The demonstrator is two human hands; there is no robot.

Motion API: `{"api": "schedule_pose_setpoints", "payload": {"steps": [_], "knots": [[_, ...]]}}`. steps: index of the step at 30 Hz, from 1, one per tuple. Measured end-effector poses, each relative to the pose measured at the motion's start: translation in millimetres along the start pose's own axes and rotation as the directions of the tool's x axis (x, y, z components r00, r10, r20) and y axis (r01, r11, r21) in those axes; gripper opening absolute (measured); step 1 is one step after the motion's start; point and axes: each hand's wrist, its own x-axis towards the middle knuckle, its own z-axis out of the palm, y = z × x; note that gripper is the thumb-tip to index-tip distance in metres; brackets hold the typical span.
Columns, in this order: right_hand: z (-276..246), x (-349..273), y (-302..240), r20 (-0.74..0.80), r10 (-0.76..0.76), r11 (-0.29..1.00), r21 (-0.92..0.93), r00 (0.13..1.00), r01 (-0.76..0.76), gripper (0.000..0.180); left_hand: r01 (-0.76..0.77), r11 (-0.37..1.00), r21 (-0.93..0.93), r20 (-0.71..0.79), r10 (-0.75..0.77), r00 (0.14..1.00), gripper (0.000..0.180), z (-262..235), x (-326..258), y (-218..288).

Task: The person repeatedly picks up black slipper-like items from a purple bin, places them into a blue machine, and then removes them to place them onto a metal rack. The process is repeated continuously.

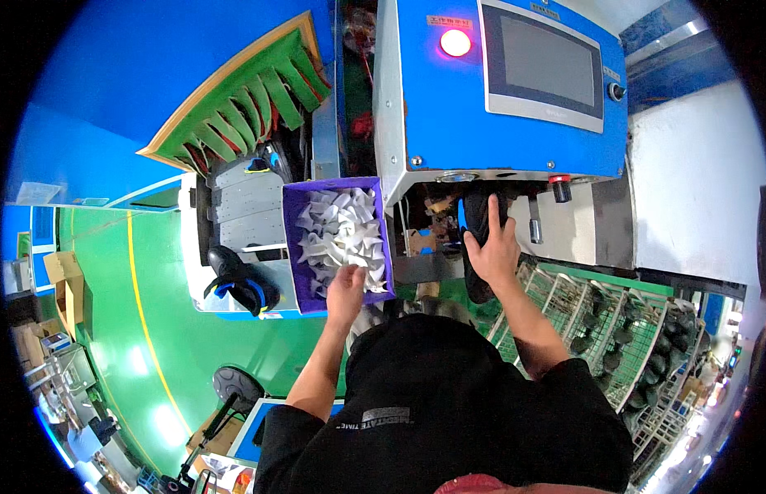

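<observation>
My left hand is over the near side of a purple box filled with crumpled white strips. Its fingers are drawn together in a pinch; what lies between them, if anything, is hidden. Under the front of a blue machine, my right hand grips a black shoe. The index finger stretches forward along the shoe, and the thumb is on its left side. The shoe's far end is in shadow beneath the machine housing.
The blue machine carries a grey screen, a glowing red light and a red-capped button. Another black shoe rests left of the box, near a conveyor with green flaps. A wire rack stands at right.
</observation>
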Motion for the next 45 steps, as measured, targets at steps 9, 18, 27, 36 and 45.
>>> {"api": "schedule_pose_setpoints", "payload": {"steps": [9,18,27,36,45], "knots": [[29.8,-20.1,16.7,-0.447,-0.096,0.990,0.053,0.889,0.134,0.092,0.051,0.966,-0.252,0.540,0.097,0.836,0.048,64.0,4.8,11.1],[-34.4,-207.7,26.2,-0.016,-0.312,0.944,0.103,0.950,0.312,0.088,0.684,0.723,-0.099,0.992,0.013,0.129,0.082,104.6,-48.5,57.7],[25.9,-116.3,67.3,0.209,-0.210,-0.321,0.908,0.955,-0.270,0.089,0.594,0.804,-0.002,0.962,-0.161,0.220,0.054,127.5,-86.1,28.8],[18.8,-217.5,208.8,-0.093,-0.058,0.392,0.913,0.994,0.109,0.082,0.547,0.831,-0.101,0.927,-0.121,0.355,0.068,153.2,-99.0,43.6],[174.9,-354.1,446.5,0.216,0.975,-0.171,0.622,-0.043,-0.764,0.073,0.406,0.912,-0.060,0.826,-0.183,0.533,0.072,193.2,-145.2,82.6]]}}
